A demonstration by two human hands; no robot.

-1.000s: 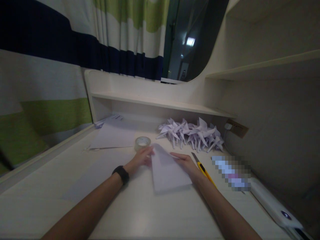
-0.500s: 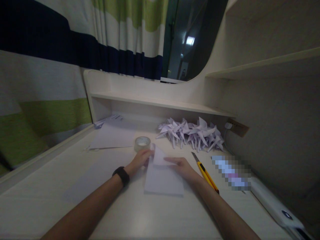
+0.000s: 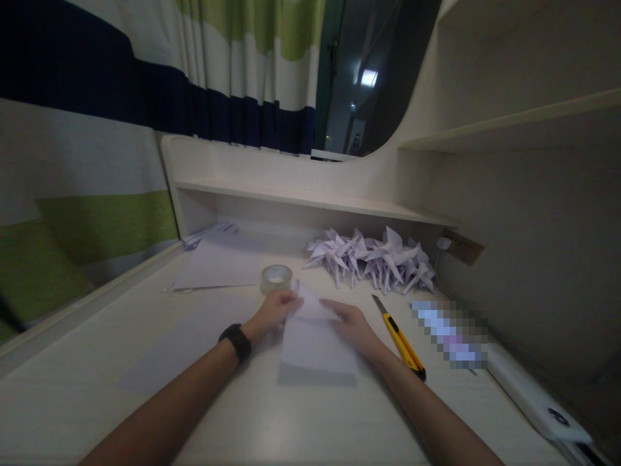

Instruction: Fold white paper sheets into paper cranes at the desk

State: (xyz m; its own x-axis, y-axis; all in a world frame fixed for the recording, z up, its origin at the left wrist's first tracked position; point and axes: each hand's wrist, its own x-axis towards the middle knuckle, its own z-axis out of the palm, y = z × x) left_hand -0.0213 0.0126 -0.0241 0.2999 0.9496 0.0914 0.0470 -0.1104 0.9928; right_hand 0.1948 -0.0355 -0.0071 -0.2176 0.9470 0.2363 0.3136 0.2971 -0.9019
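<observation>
Head cam: tape roll [image 3: 267, 285] print too small to read. Folded paper [image 3: 317, 346] at roll's 5 o'clock, long axis roughly 12–6, folded end at 12. Left hand [image 3: 272, 312] pinches its 11 o'clock corner. Right hand [image 3: 356, 329] at 2 o'clock edge, fingers straight; can't tell if gripping.

Folded sheet [image 3: 317, 346] is plain white, same for pinwheels [image 3: 388, 259]. Cutter [image 3: 402, 342]: yellow body, black trim. Tape roll [image 3: 276, 288]: clear. Wristband [image 3: 237, 343]: black. Curtain [image 3: 101, 220]: broad navy, off-white, green blocks. Tabletop [image 3: 262, 430]: off-white. Socket plate [image 3: 466, 250]: tan; plug [image 3: 443, 243]: white.
</observation>
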